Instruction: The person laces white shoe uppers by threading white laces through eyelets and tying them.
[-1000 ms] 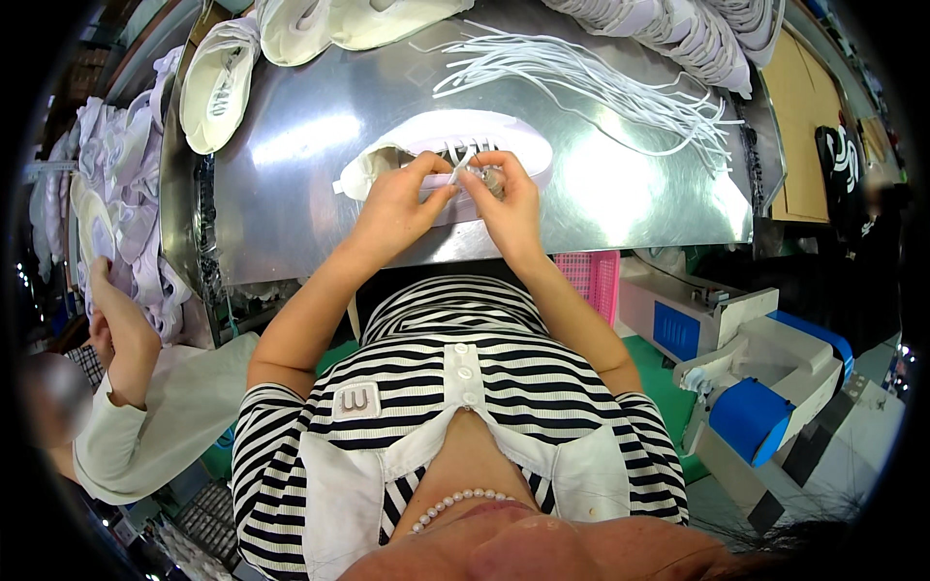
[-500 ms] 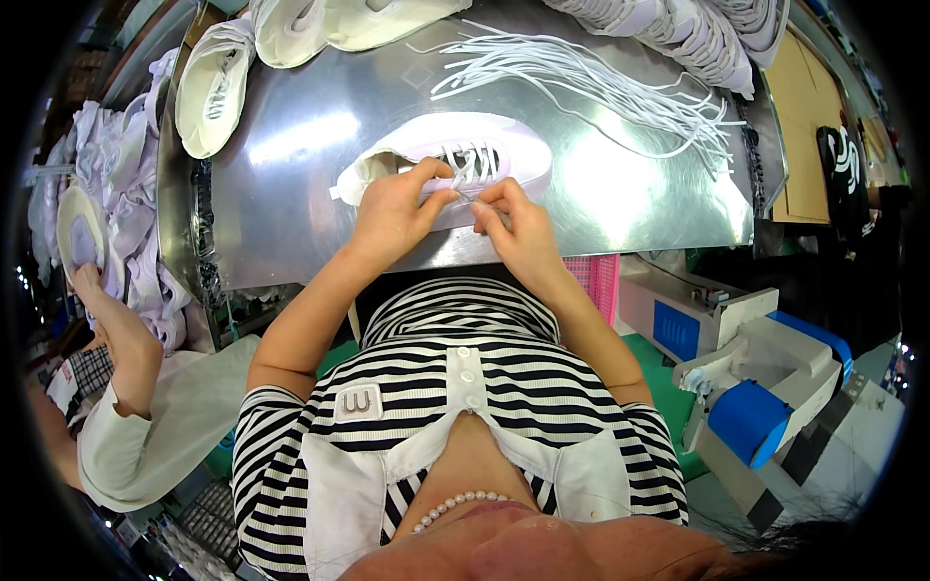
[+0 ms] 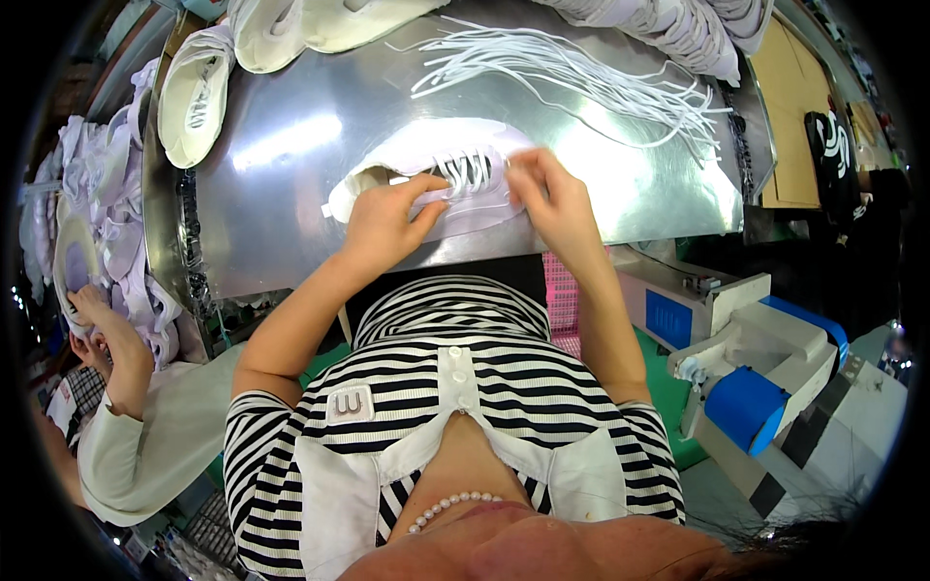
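Note:
A pale lilac shoe upper [image 3: 489, 207] lies on its side on the metal table, its heel opening to the left and its toe to the right. White lace [image 3: 472, 171] crosses its dark eyelet gap. My left hand [image 3: 386, 221] is closed on the shoe upper's edge beside the lacing, thumb and forefinger pinching it. Near the toe, my right hand [image 3: 557, 201] has its fingers drawn together and blurred by motion. A thin white strand runs from the eyelets toward it, and it appears to grip this shoelace.
A bundle of loose white laces [image 3: 572, 82] lies across the metal table [image 3: 291, 223]. Cream-soled shoe uppers [image 3: 194, 102] and stacked uppers [image 3: 659, 39] line the far side. Left, a co-worker's hand [image 3: 89, 305] touches piled lilac uppers. A blue-and-grey machine [image 3: 741, 412] stands right.
My right hand has moved right and slightly up, away from my left hand and the eyelets. My left hand stays at the shoe's edge. The whole view has shifted slightly.

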